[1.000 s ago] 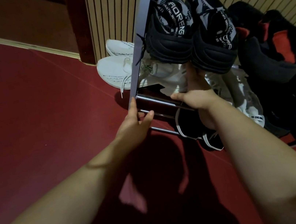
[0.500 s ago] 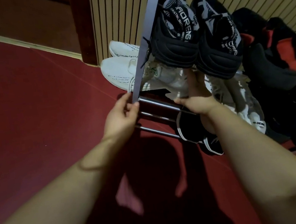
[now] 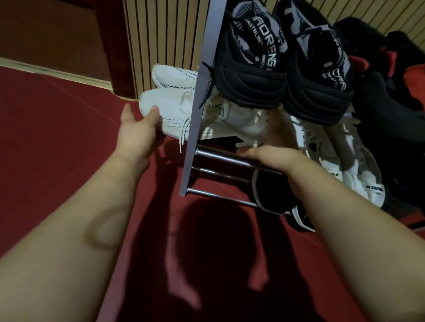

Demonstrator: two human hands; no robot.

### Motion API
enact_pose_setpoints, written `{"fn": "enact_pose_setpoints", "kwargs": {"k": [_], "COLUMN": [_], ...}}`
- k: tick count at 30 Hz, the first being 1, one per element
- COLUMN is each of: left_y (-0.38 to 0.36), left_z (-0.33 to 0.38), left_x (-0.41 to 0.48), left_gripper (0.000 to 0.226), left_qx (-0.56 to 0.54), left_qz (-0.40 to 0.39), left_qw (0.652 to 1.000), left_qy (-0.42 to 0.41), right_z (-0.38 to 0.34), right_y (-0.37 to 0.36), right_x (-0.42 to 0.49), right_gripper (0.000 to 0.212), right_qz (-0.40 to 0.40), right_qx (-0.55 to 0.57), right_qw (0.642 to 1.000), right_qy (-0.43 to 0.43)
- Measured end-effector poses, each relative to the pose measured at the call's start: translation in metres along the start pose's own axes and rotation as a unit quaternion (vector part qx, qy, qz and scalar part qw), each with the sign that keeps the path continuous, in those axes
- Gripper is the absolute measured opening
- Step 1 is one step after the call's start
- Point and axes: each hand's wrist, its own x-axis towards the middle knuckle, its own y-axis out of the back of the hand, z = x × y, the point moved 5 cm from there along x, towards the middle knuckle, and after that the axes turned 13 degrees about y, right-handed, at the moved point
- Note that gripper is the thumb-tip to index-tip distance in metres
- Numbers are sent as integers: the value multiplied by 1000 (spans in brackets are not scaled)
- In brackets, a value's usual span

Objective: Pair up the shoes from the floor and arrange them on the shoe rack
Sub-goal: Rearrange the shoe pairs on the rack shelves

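Left grip (image 3: 138, 134) splayed, right grip (image 3: 274, 155) half-hidden

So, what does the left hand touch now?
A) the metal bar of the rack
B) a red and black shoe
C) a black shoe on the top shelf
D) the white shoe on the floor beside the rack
D: the left hand has its thumb on the toe of the white shoe, outside the rack's side panel.

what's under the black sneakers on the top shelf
White sneakers on the shelf below, with the right hand touching one. The black sneakers cover their far ends and the back of that shelf.
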Motion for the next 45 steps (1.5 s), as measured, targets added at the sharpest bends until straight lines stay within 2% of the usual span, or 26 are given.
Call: {"fn": "enact_pose_setpoints", "kwargs": {"k": [1, 2, 3, 4, 6, 8, 9, 11, 14, 17, 19, 21, 23, 27, 30, 32, 34, 36, 37, 40, 42, 45], "left_y": [-3, -8, -13, -15, -14, -7, -3, 9, 28, 37, 42, 51, 67, 101, 125, 142, 160, 179, 188, 205, 206, 197], "left_z": [3, 4, 2, -1, -3, 6, 13, 28, 44, 41, 34, 33, 38, 57, 70, 74, 75, 75, 74, 68, 61, 47], "left_x": [1, 0, 1, 4, 8, 10, 10, 12, 14, 14, 15, 15, 13, 5, -10, -24, -38, -53, -61, -79, -88, -96], "left_gripper": [71, 63, 54, 48, 45, 47, 47, 50, 50, 49, 50, 49, 48, 50, 74, 81, 81, 80, 80, 78, 77, 72], "left_qx": [-11, -14, -5, 3, 20, 20, 18, 17, 30, 33, -4, -49, -67, -52, -32, -18, -8, 8, 21, 77, 118, 174], "left_qz": [-9, -28, -43, -51, -36, -7, 6, 19, 15, 10, 8, 15, 38, 75, 95, 109, 116, 122, 123, 99, 71, 13], "left_qw": [1000, 999, 998, 997, 998, 1000, 1000, 999, 999, 999, 1000, 999, 997, 995, 992, 988, 985, 983, 982, 982, 983, 981], "left_qy": [20, 36, 47, 50, 39, 10, -5, -27, -35, -27, -13, -4, -6, -41, -78, -105, -128, -139, -143, -141, -120, -89], "right_z": [-13, -13, -12, -16, -12, -13, -18, -33, -60, -77, -85, -86, -81, -78, -90, -94, -102, -115, -123, -145, -159, -167], "right_y": [1, 2, 4, 6, 8, -10, -14, -14, -17, -20, -15, -11, -12, -30, -48, -61, -73, -85, -93, -113, -122, -133], "right_x": [-9, -9, -10, -13, -12, -12, -10, -5, -8, -11, -14, -20, -26, -39, -46, -55, -72, -94, -105, -122, -124, -119], "right_gripper": [90, 54, 30, 28, 52, 66, 69, 68, 70, 71, 52, 44, 57, 93, 93, 89, 87, 81, 74, 60, 62, 75], "right_qz": [-4, 9, 22, 48, 60, -14, -22, 48, 99, 59, 36, 33, 44, 58, 66, 110, 192, 269, 279, 212, 115, -72], "right_qx": [8, 9, 16, 1, 18, 46, 31, 28, -2, -11, 31, 50, 36, -95, -168, -134, -58, -25, -40, -67, -37, 6], "right_qw": [1000, 1000, 999, 997, 996, 999, 999, 992, 972, 969, 971, 974, 982, 987, 976, 977, 967, 925, 899, 851, 870, 929], "right_qy": [6, 12, 28, 63, 62, 12, 31, 115, 214, 239, 233, 216, 178, 117, 124, 121, 159, 269, 334, 476, 477, 363]}}
